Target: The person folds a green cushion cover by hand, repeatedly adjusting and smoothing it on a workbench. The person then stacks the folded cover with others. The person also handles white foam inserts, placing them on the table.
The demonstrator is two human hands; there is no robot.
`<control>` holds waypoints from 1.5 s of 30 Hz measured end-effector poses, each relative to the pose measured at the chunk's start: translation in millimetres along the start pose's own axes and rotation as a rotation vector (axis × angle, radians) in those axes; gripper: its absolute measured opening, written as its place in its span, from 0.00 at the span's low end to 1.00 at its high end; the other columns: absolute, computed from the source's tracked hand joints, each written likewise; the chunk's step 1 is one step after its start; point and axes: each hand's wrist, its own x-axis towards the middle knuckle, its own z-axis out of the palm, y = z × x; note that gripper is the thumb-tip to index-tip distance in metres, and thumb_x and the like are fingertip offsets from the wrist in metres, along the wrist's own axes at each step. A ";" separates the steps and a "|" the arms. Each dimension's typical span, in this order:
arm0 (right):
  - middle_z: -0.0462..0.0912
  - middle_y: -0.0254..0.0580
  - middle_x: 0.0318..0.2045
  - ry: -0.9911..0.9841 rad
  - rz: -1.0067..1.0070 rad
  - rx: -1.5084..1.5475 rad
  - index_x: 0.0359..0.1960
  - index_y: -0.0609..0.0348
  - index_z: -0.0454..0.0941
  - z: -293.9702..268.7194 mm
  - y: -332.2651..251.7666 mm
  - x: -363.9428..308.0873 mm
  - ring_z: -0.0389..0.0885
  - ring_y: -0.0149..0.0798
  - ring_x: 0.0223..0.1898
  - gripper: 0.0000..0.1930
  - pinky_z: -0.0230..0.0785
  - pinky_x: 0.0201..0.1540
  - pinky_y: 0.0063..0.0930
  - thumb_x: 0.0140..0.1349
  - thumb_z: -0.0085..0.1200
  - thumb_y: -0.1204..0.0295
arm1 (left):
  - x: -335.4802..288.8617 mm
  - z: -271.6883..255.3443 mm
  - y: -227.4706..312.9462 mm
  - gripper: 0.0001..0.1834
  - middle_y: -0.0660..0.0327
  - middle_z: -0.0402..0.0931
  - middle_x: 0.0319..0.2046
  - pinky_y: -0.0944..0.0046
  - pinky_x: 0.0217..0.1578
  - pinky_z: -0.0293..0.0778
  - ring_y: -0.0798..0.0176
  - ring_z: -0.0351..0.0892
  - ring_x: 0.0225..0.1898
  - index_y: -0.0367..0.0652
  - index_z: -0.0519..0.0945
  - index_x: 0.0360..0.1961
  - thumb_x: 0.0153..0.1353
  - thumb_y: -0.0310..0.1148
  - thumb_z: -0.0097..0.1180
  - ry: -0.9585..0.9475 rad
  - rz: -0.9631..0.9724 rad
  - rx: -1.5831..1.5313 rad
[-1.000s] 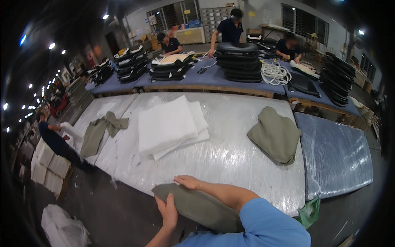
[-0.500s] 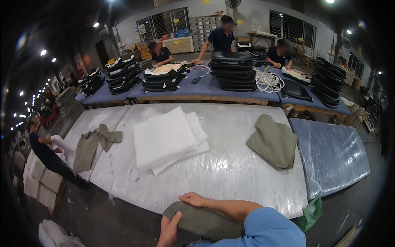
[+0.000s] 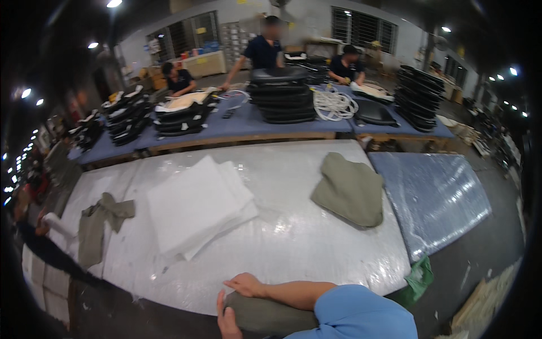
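Close to my body, an olive-green fabric cover (image 3: 265, 314) is held in front of the table edge, its near end partly behind my right arm. My left hand (image 3: 227, 321) is at its left end, thumb on the front and fingers pointing up along the edge. Across the top edge lies my right hand (image 3: 247, 285), index finger stretched toward the left fingertips, the other fingers curled on the fabric. A small pale patch shows between the two hands; I cannot tell what it is. On the table rests another olive-green fabric piece (image 3: 351, 191), bulky and folded.
White padding sheets (image 3: 197, 206) are stacked on the plastic-covered table (image 3: 282, 254). More olive fabric (image 3: 96, 229) lies left. A blue wrapped slab (image 3: 432, 198) adjoins at right, near a green bag (image 3: 419, 279). Beyond, people work among black cushion stacks (image 3: 282, 99). Another person (image 3: 45, 248) stands left.
The view has swung, so the table scene sits further left. My left fingers have straightened upward along the cover's end, and my right index finger now reaches out past the top corner.
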 end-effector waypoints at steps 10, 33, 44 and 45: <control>0.86 0.60 0.33 -0.038 -0.071 -0.114 0.30 0.62 0.86 9.0 -11.9 7.6 0.83 0.64 0.41 0.35 0.72 0.48 0.53 0.74 0.39 0.42 | -0.5 -24.0 -20.3 0.32 0.41 0.67 0.65 0.53 0.62 0.72 0.48 0.73 0.63 0.40 0.50 0.79 0.77 0.35 0.38 0.028 -0.063 -0.042; 0.82 0.63 0.26 0.076 -0.152 -0.076 0.21 0.65 0.81 5.4 -11.3 -1.1 0.80 0.67 0.35 0.36 0.71 0.42 0.56 0.75 0.41 0.45 | 7.0 -28.4 -22.7 0.33 0.40 0.72 0.61 0.53 0.60 0.73 0.46 0.76 0.58 0.37 0.61 0.75 0.70 0.32 0.44 0.124 -0.032 0.159; 0.85 0.62 0.32 0.094 -0.086 -0.075 0.27 0.61 0.85 -11.8 -4.4 0.3 0.83 0.66 0.40 0.37 0.73 0.47 0.55 0.76 0.35 0.42 | -1.6 -16.2 -0.9 0.29 0.46 0.78 0.56 0.56 0.54 0.76 0.54 0.80 0.54 0.31 0.72 0.65 0.77 0.47 0.48 0.135 -0.350 -0.129; 0.85 0.62 0.32 0.068 -0.093 -0.096 0.27 0.62 0.85 -13.1 -4.0 2.6 0.82 0.66 0.40 0.37 0.73 0.48 0.55 0.76 0.35 0.43 | -1.9 -18.3 -2.4 0.30 0.46 0.79 0.54 0.57 0.53 0.76 0.55 0.80 0.53 0.31 0.73 0.63 0.77 0.49 0.47 0.067 -0.377 -0.098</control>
